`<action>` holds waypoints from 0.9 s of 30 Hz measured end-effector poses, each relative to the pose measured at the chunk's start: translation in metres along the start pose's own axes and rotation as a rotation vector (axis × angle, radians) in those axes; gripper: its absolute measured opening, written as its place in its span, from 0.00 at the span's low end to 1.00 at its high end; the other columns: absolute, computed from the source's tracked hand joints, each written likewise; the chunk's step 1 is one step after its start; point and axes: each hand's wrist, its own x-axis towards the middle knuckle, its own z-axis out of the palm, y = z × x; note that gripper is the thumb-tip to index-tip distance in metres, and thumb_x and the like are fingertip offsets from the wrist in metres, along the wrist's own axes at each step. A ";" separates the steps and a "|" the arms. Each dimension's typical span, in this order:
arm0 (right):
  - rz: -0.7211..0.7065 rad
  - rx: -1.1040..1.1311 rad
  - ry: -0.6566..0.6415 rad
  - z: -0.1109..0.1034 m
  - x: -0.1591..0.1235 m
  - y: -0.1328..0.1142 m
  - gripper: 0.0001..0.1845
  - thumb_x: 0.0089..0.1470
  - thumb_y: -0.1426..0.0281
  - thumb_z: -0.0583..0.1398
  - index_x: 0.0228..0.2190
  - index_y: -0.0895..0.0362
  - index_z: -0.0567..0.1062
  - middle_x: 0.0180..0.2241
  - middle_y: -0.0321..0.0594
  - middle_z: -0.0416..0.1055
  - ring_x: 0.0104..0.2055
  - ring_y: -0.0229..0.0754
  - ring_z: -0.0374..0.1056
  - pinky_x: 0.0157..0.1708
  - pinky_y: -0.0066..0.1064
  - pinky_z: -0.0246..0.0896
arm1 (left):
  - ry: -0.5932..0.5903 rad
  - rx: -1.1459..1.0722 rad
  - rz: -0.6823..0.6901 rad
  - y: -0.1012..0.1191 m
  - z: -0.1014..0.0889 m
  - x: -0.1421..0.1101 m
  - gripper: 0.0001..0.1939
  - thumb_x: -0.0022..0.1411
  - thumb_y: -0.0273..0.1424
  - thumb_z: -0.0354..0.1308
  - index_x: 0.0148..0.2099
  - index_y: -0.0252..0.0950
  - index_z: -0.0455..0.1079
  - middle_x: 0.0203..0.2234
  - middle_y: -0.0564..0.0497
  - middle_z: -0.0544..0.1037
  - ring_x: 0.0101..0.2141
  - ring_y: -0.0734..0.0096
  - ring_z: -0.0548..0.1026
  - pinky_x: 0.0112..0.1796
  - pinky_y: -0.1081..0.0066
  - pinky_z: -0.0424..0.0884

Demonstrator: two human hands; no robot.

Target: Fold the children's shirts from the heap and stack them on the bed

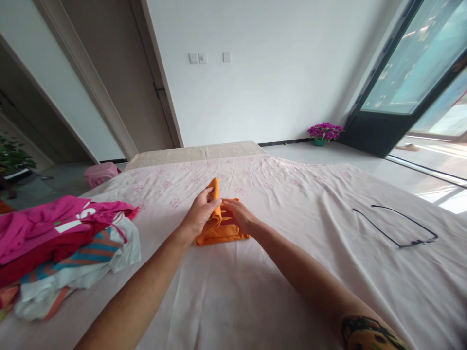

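Observation:
A folded orange garment (221,235) lies in the middle of the pale pink bedsheet (219,301); its exact kind cannot be made out. My left hand (200,209) is closed on its left part, thumb on the near side, and holds that folded edge up off the rest. From the right, my right hand (236,214) reaches in with fingers stretched out and apart, against the cloth beside the raised fold. Some of its fingertips are hidden by the fabric and the left thumb. The lower layer of the garment rests flat beneath both hands.
Piled clothes (69,238) in pink, red, white and striped cloth lie at the left. Black-framed glasses (404,243) rest on the sheet at the right. Beyond the bed stand a pink plastic stool (102,174) and a pot of purple flowers (324,132).

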 end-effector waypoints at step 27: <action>-0.147 -1.340 0.437 -0.024 -0.013 0.016 0.31 0.64 0.65 0.50 0.66 0.59 0.56 0.67 0.52 0.52 0.67 0.55 0.50 0.62 0.48 0.50 | 0.070 1.477 0.402 -0.102 0.001 -0.008 0.29 0.69 0.43 0.46 0.65 0.33 0.62 0.64 0.36 0.64 0.65 0.46 0.57 0.63 0.45 0.49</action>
